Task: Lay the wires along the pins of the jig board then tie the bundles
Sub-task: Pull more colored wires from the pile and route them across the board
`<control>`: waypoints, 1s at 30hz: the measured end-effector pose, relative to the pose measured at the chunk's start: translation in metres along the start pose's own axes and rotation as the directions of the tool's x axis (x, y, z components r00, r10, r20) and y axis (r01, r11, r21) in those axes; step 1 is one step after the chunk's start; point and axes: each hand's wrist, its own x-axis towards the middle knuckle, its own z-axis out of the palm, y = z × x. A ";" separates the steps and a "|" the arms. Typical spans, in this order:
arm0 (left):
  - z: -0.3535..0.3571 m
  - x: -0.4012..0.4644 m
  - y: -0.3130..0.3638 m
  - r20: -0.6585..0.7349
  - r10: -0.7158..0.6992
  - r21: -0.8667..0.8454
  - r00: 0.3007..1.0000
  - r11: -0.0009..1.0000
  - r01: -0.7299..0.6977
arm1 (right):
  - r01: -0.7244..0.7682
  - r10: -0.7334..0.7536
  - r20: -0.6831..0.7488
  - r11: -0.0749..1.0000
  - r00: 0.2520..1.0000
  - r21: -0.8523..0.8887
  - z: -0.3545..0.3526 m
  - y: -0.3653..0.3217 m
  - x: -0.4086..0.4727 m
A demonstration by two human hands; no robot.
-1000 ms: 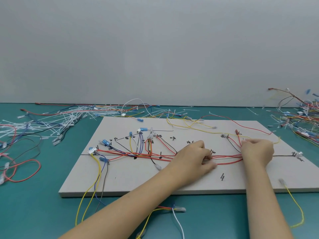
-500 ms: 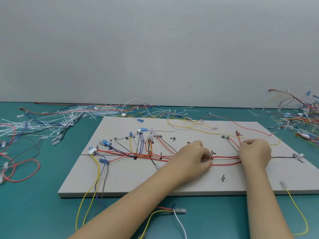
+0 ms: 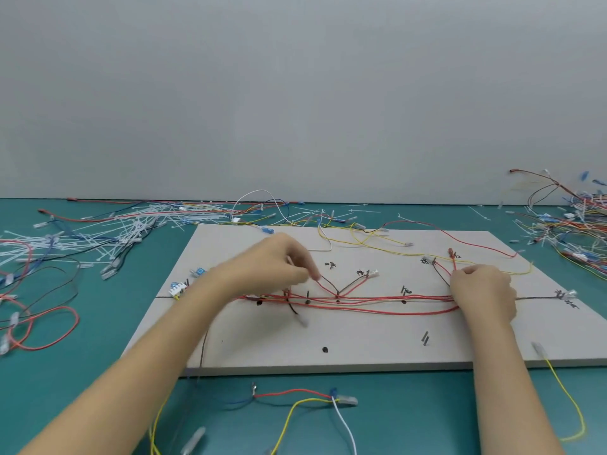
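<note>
Red wires (image 3: 377,302) lie bundled along the pins across the jig board (image 3: 361,343) on the teal counter (image 3: 82,382). Since a moment ago the left hand (image 3: 272,264) has slid leftward, its grip pinching a red branch wire; the right hand (image 3: 483,287) stays curled around the bundle's right end.

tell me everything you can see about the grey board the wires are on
The board is a flat, pale grey rectangular panel, matte like painted wood or fibreboard, lying flat on the teal table. Short dark pins stand up from it beside small black handwritten marks, and a thin dark line runs across it. Red wires lie along that line. The left hand is over its middle, and the right hand rests on its right part.
</note>
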 end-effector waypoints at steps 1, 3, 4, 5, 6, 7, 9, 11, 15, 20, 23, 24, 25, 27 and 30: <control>-0.013 -0.007 -0.008 -0.011 -0.026 0.031 1.000 0.999 0.026 | -0.001 0.001 -0.015 1.000 1.000 0.022 0.001 -0.002 -0.002; -0.040 -0.020 -0.023 -0.035 -0.083 0.128 0.996 0.988 0.087 | 0.032 -0.024 -0.077 0.993 0.997 0.111 0.002 -0.007 -0.006; -0.052 -0.025 -0.029 -0.048 -0.112 0.174 0.993 0.978 0.119 | 0.063 -0.046 -0.113 0.985 0.993 0.158 0.003 -0.009 -0.008; -0.061 -0.029 -0.035 -0.063 -0.141 0.213 0.988 0.965 0.151 | 0.095 -0.067 -0.142 0.977 0.988 0.193 0.005 -0.012 -0.009; -0.069 -0.033 -0.041 -0.069 -0.169 0.248 0.983 0.952 0.181 | 0.119 -0.084 -0.160 0.968 0.984 0.219 0.006 -0.014 -0.010; -0.074 -0.035 -0.046 -0.059 -0.200 0.282 0.978 0.937 0.208 | 0.136 -0.098 -0.166 0.962 0.981 0.237 0.007 -0.015 -0.010; -0.076 -0.039 -0.054 0.005 -0.264 0.339 0.964 0.908 0.247 | 0.160 -0.120 -0.164 0.954 0.979 0.254 0.009 -0.017 -0.012; -0.074 -0.041 -0.063 0.062 -0.306 0.375 0.950 0.889 0.262 | 0.176 -0.138 -0.154 0.948 0.978 0.267 0.009 -0.017 -0.013; -0.073 -0.045 -0.072 0.104 -0.343 0.322 0.933 0.900 0.295 | 0.186 -0.161 -0.108 0.942 0.981 0.279 0.009 -0.018 -0.016; -0.077 -0.051 -0.077 0.192 -0.304 0.157 0.933 0.948 0.277 | 0.204 -0.194 -0.064 0.932 0.979 0.300 0.011 -0.020 -0.019; -0.078 -0.053 -0.081 0.194 -0.295 0.141 0.936 0.952 0.271 | 0.220 -0.215 -0.052 0.926 0.975 0.308 0.013 -0.024 -0.023; -0.078 -0.053 -0.082 0.194 -0.296 0.139 0.935 0.952 0.273 | 0.227 -0.223 -0.049 0.923 0.974 0.312 0.015 -0.026 -0.025; -0.078 -0.054 -0.082 0.192 -0.297 0.136 0.936 0.952 0.274 | 0.235 -0.232 -0.047 0.919 0.972 0.317 0.016 -0.028 -0.026; -0.078 -0.055 -0.082 0.184 -0.296 0.130 0.937 0.952 0.275 | 0.251 -0.253 -0.038 0.912 0.967 0.324 0.020 -0.030 -0.029; -0.076 -0.056 -0.080 0.198 -0.294 0.109 0.935 0.955 0.277 | 0.285 -0.290 -0.036 0.897 0.956 0.337 0.024 -0.033 -0.034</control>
